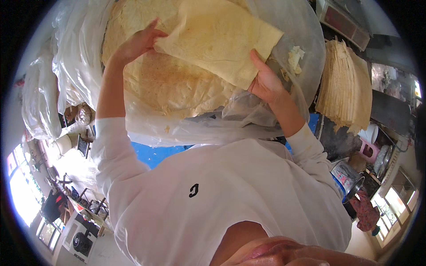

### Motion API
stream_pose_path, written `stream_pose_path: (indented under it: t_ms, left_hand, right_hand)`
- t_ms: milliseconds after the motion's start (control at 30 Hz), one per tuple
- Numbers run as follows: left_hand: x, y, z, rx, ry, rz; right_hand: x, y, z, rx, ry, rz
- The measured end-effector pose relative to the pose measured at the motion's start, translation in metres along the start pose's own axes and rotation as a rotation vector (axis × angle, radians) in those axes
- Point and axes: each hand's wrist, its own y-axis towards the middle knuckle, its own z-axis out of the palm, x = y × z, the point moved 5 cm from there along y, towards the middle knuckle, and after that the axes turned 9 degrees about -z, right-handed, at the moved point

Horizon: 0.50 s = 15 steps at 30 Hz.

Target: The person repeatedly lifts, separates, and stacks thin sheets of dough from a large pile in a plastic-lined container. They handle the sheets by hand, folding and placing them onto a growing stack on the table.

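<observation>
A thin, pale yellow flexible sheet, like a flatbread or dough sheet [216, 40], stretches between my two hands. My left hand [141, 43] grips its left edge, with the index finger pointing up. At the right corner my right hand [266, 78] holds the sheet, thumb on top and fingers underneath. Below it lie more browned, wrinkled sheets [173, 83] on clear plastic film [206, 129]. Small torn scraps [295, 60] rest on the plastic to the right of my right hand. The far edge of the held sheet is cut off by the picture's rim.
A tall stack of folded thin sheets [344, 86] stands at the right. Clear plastic [78, 50] drapes at the left. A blue surface [158, 154] shows under the near edge. Further right are a metal pot [349, 179] and a pink plastic stool [368, 151].
</observation>
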Motion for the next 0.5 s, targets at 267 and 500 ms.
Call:
stream_pose_path:
  t_ms: [267,500]
  left_hand:
    - [-0.032,-0.055,0.159,-0.616,0.737,0.759]
    - [-0.002,-0.088,0.158,-0.433,-1.278,0.301]
  right_hand:
    - [-0.002,0.01,0.003,-0.056,0.047,0.072]
    - [-0.005,-0.005,0.022,-0.202,0.039,-0.002]
